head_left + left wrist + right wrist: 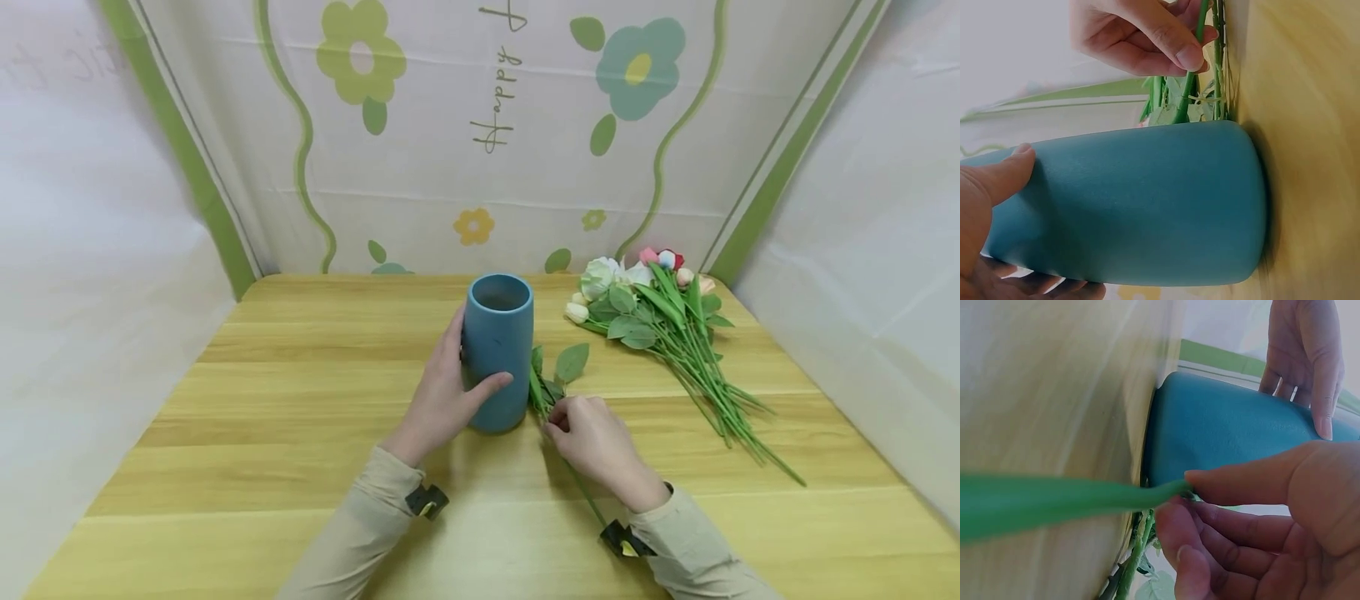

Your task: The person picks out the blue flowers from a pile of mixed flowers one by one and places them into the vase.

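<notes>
A tall blue vase stands upright on the wooden table. My left hand grips it from the left side, thumb across the front and fingers round the back. Just right of the vase, my right hand pinches a thin green flower stem between thumb and fingertips. The stem runs down toward the right wrist in the head view. Green leaves and more stems lie beside the vase, close to the right hand. Any blossom on the pinched stem is hidden behind the vase.
At the back right of the table lies a bunch of artificial flowers, white, pink and red, with long stems pointing toward the front right. A white curtain with printed flowers hangs behind the table, and pale sheets flank it.
</notes>
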The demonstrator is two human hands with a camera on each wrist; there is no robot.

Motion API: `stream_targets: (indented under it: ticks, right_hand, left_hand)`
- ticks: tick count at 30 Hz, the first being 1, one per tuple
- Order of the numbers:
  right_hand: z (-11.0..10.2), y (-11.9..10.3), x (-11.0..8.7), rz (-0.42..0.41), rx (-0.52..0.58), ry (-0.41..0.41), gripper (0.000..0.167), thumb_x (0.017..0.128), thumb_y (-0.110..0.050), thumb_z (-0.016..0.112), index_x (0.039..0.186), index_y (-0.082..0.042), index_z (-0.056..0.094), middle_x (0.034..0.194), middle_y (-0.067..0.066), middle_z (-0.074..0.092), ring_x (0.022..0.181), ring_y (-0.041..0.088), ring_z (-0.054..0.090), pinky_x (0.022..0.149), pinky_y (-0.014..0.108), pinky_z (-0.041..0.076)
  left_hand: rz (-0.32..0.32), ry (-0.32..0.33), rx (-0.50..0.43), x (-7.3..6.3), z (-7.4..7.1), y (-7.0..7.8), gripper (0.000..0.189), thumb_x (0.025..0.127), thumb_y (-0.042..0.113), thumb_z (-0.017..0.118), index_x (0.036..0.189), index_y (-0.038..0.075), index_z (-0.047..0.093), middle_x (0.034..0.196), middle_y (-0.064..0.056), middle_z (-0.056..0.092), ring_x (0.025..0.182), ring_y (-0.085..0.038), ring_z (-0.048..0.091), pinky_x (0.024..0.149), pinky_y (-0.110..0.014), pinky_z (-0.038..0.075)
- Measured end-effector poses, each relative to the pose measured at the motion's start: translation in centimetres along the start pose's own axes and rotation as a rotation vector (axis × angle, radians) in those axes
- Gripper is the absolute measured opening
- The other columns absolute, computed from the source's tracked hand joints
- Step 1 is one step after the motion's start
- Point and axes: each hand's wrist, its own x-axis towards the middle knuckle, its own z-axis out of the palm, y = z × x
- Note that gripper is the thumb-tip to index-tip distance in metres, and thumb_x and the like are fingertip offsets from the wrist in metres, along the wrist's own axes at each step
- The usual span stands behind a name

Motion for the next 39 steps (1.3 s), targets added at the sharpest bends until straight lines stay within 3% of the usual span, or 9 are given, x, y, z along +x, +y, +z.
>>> stream_targets:
  ticks: [12, 22, 32, 39]
  right_hand:
    - [0.0, 0.3, 0.0, -0.002, 0.000, 0.004, 0.013, 0.085, -0.010, 0.075, 0.073, -0.013, 0.071, 0.064, -0.008, 0.059, 0.057, 0.008, 0.053, 0.052, 0.032, 0.047]
    - [0.0, 0.4, 0.0, 0.000, 0.005, 0.002, 0.012, 0.086, -0.011, 0.075, 0.074, -0.013, 0.071, 0.064, -0.007, 0.060, 0.056, 0.008, 0.052, 0.051, 0.031, 0.047]
    - [-0.1, 0.3, -0.1, 0.006, 0.011, 0.012, 0.014, 0.088, -0.014, 0.072, 0.075, -0.012, 0.073, 0.063, -0.007, 0.060, 0.054, 0.009, 0.051, 0.049, 0.031, 0.044]
    - [-1.4, 0.9, 0.2, 0.011, 0.069, 0.015, 0.013, 0.092, -0.016, 0.068, 0.083, -0.008, 0.073, 0.072, -0.004, 0.064, 0.063, 0.009, 0.057, 0.058, 0.033, 0.050]
  left_hand:
    - [-0.005, 0.007, 0.002, 0.1, 0.2, -0.1, 0.099, 0.088, 0.032, 0.076, 0.159, 0.012, 0.010, 0.158, -0.005, 0.024, 0.139, -0.022, 0.032, 0.107, -0.047, 0.035]
    - [0.005, 0.003, 0.000, -0.1, 0.4, -0.2, 0.099, 0.089, 0.032, 0.075, 0.159, 0.021, 0.006, 0.158, -0.006, 0.024, 0.140, -0.023, 0.030, 0.107, -0.048, 0.034]
    - [0.007, 0.011, -0.007, -0.2, 0.5, -0.2, 0.097, 0.090, 0.031, 0.074, 0.159, 0.020, 0.007, 0.158, -0.009, 0.024, 0.140, -0.026, 0.030, 0.107, -0.051, 0.033]
    - [-0.002, 0.008, 0.010, -0.2, 0.4, -0.2, 0.098, 0.090, 0.033, 0.074, 0.159, 0.019, 0.007, 0.158, -0.008, 0.023, 0.140, -0.025, 0.030, 0.108, -0.050, 0.033]
